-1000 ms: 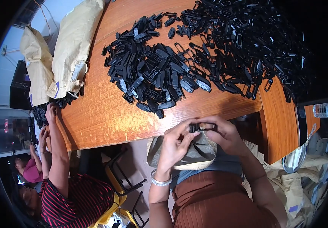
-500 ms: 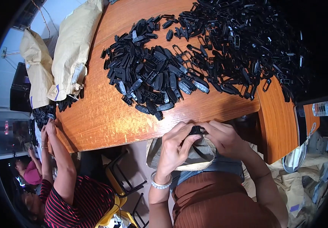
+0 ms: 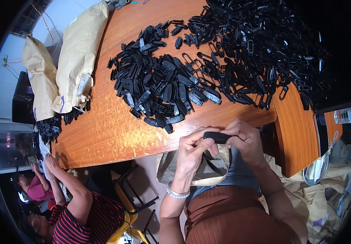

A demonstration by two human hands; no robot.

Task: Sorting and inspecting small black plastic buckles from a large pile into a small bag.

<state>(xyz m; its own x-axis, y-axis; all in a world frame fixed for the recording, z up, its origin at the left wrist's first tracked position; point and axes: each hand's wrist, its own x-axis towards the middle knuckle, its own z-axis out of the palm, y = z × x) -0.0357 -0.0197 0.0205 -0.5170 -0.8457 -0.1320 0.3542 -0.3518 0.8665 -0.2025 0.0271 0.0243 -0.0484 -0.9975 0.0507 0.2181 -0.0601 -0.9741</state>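
Over the table's front edge, a black oblong plastic piece (image 3: 217, 137) is held level between my two hands, its smooth dark side showing. My left hand (image 3: 191, 152) pinches its left end with thumb and fingers. At the other end, my right hand (image 3: 247, 141) grips it the same way. Below them, a sack (image 3: 168, 167) gapes open at my lap, grey inside with a pale rim. Ahead on the wooden table (image 3: 98, 136) lies a heap of similar black plastic pieces (image 3: 159, 87). A larger pile of black frame-like parts (image 3: 260, 53) spreads to the far right.
Two brown paper sacks (image 3: 80, 57) stand at the table's left, black pieces spilling below them. A co-worker in a striped top (image 3: 88, 215) reaches toward the table's left edge; another person sits farther back. A yellow chair (image 3: 128, 221) is lower left; crumpled sacks (image 3: 321, 203) lie lower right.
The black piece has turned so its long smooth side shows, and my hands have shifted slightly around it. The co-worker's arms have dropped lower, away from the black pieces by the sacks.
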